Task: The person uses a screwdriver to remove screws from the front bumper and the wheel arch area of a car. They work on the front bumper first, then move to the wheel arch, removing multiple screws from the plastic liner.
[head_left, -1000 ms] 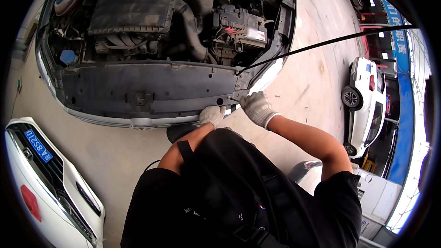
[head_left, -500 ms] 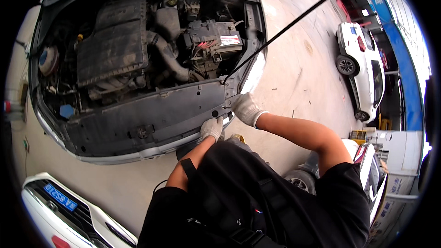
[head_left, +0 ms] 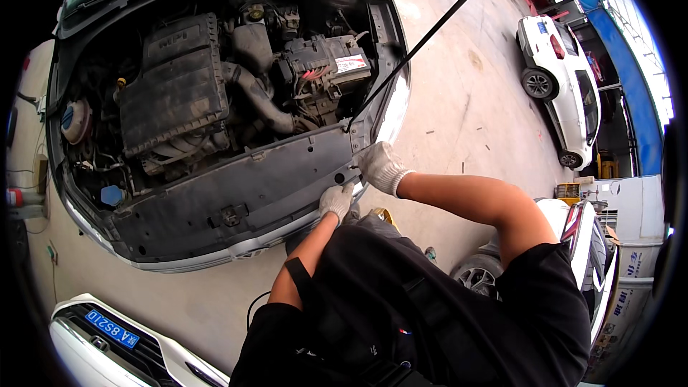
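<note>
My left hand [head_left: 335,203], in a pale knit glove, grips the front edge of the open car, just below a round hole in the dark front panel [head_left: 279,179]. Above it to the right, my gloved right hand [head_left: 379,166] is closed on a small tool, mostly hidden by the fingers, at the panel's right corner. Behind the panel lie the engine cover [head_left: 172,86], the battery [head_left: 322,64], a blue cap [head_left: 112,195] and a thin black prop rod [head_left: 430,32] rising to the upper right.
A detached white bumper [head_left: 165,358] lies at lower left. A white car [head_left: 566,93] stands across the floor at right, another [head_left: 584,236] nearer behind my right arm. Yellow equipment [head_left: 380,215] shows by my legs, and assorted items [head_left: 32,201] line the left side.
The view has shifted and turned, so the engine bay sits further left and the nearer car at right shows more. Both hands remain at the same places on the front panel.
</note>
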`<state>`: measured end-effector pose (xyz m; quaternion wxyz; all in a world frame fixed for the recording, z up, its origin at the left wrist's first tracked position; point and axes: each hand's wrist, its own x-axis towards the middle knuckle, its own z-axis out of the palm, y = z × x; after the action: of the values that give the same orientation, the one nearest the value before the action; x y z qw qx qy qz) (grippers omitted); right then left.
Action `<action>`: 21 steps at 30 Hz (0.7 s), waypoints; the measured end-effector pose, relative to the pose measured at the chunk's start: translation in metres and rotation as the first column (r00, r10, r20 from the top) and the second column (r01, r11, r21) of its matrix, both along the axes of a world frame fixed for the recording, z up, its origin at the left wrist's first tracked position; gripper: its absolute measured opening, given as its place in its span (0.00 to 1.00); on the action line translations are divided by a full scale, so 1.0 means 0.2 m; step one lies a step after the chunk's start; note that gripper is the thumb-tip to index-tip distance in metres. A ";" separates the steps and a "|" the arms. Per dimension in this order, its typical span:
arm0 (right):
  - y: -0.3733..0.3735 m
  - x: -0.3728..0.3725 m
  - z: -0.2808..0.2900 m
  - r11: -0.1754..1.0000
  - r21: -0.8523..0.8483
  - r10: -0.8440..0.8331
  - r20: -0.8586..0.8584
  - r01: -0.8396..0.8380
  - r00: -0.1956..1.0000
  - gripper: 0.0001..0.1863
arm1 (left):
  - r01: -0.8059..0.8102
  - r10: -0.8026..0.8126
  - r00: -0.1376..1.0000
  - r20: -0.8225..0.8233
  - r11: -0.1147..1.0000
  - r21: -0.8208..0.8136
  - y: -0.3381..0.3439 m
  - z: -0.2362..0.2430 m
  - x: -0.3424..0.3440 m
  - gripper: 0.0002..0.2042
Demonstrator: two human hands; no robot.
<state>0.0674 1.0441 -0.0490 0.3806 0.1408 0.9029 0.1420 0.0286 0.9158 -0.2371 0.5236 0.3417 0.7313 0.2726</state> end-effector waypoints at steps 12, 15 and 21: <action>0.01 -0.05 0.06 0.928 -0.115 -0.356 0.013 0.356 0.934 0.14 | -0.044 0.040 0.993 0.108 0.998 0.035 -0.05 0.03 -0.06 0.28; 0.01 0.01 0.01 0.992 -0.083 -0.096 0.004 0.096 0.995 0.14 | -0.035 0.035 0.999 0.002 0.999 -0.034 -0.05 -0.01 -0.03 0.28; 0.07 0.00 0.06 0.673 -0.293 -0.701 0.037 0.679 0.712 0.23 | -0.044 0.030 0.987 -0.158 0.995 -0.091 -0.06 0.00 0.03 0.29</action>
<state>0.0668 1.0591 -0.0366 0.3861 0.4203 0.8074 -0.1495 0.0338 0.9037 -0.2373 0.4749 0.3232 0.7886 0.2196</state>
